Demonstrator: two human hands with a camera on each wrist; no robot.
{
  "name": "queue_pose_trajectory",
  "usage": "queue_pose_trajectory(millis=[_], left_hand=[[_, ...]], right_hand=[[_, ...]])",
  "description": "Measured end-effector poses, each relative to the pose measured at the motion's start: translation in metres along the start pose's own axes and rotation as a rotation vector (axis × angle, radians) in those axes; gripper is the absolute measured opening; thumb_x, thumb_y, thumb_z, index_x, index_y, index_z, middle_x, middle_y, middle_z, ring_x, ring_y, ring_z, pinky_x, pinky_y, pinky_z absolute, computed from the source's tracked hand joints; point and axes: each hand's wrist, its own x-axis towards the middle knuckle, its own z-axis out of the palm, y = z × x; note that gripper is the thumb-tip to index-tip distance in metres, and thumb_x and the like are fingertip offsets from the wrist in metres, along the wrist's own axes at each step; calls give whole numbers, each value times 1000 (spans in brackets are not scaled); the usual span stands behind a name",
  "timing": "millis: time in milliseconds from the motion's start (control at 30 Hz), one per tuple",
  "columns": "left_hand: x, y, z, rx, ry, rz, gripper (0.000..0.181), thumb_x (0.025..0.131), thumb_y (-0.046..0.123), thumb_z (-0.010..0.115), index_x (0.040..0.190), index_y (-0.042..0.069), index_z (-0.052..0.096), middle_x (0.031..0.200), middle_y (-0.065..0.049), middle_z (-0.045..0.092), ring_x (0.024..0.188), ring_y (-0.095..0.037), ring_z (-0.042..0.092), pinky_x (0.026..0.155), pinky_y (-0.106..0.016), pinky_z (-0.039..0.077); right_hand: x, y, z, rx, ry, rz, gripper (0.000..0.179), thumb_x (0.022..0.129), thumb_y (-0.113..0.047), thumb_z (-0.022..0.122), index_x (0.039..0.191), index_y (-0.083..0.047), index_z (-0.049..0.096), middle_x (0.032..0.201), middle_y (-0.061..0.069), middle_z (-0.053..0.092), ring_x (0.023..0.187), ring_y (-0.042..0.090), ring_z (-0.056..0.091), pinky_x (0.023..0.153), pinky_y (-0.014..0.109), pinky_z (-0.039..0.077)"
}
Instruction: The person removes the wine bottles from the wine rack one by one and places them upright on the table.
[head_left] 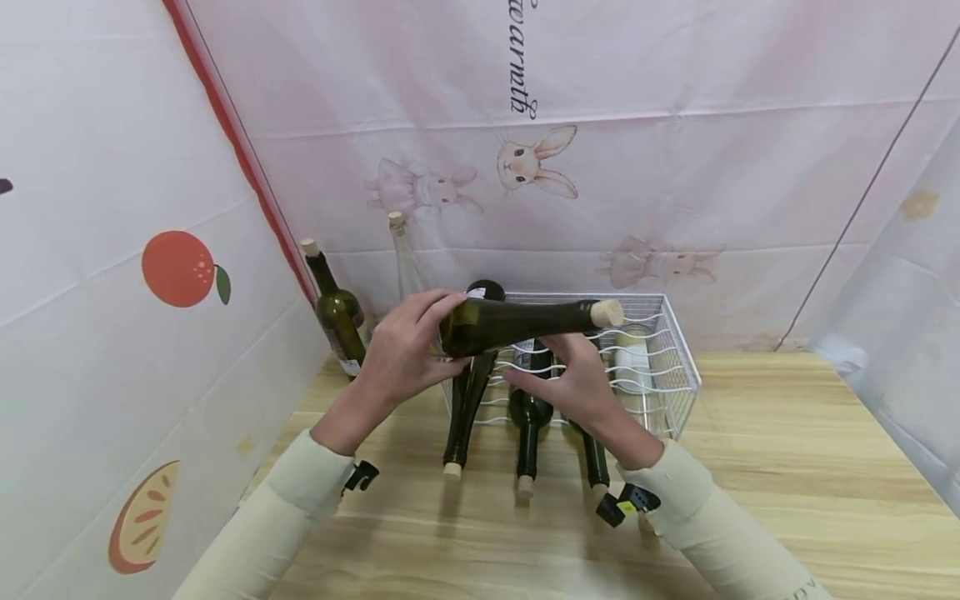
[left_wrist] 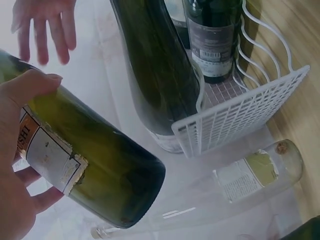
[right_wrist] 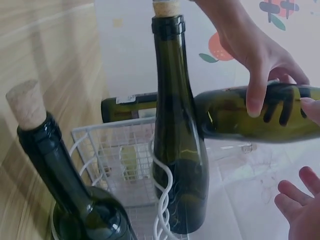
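Note:
My left hand (head_left: 405, 350) grips a dark green wine bottle (head_left: 517, 325) round its body, thumb on one side and fingers on the other. The bottle lies almost level above the rack, its cork to the right. In the left wrist view a torn label shows on this bottle (left_wrist: 110, 160). Below its neck, my right hand (head_left: 581, 383) is spread, thumb and fingers apart; its straight fingers (left_wrist: 47, 30) show clear of the bottle in the left wrist view. The white wire rack (head_left: 678, 375) under both hands holds several corked bottles, among them a green bottle (head_left: 531, 408) in the middle.
At the back left stand a corked green bottle (head_left: 341, 317) and a clear glass bottle (head_left: 405, 258). A bottle with a pale label (head_left: 633, 362) lies at the rack's right end. The necks of the green bottles stick out over the wooden table (head_left: 787, 467). Printed curtains (head_left: 637, 183) hang behind.

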Motion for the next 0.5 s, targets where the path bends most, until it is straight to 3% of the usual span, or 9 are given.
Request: queue_pose_trajectory(millis=[100, 300, 500], left_hand=[[-5, -5, -1, 4, 8, -40, 92, 64, 34, 99, 142, 15, 53, 131, -14, 68, 114, -34, 68, 89, -50, 62], [-15, -15, -2, -9, 25, -129, 92, 63, 35, 99, 140, 11, 55, 130, -13, 69, 116, -32, 69, 86, -51, 63], [-29, -26, 3, -12, 86, -202, 92, 61, 36, 100, 137, 7, 57, 124, -14, 73, 99, -31, 74, 69, -50, 62]], right_hand=[[-1, 5, 1, -58, -5, -22, 77, 77, -9, 91, 146, -14, 55, 144, 5, 63, 138, 18, 59, 116, 28, 47], [-4, 17, 3, -235, -33, -162, 76, 76, -11, 92, 141, 1, 56, 142, 15, 63, 136, 30, 59, 119, 28, 45], [-3, 31, 7, -383, -85, -265, 79, 73, -16, 94, 141, -1, 56, 139, 15, 64, 132, 31, 60, 113, 42, 49]])
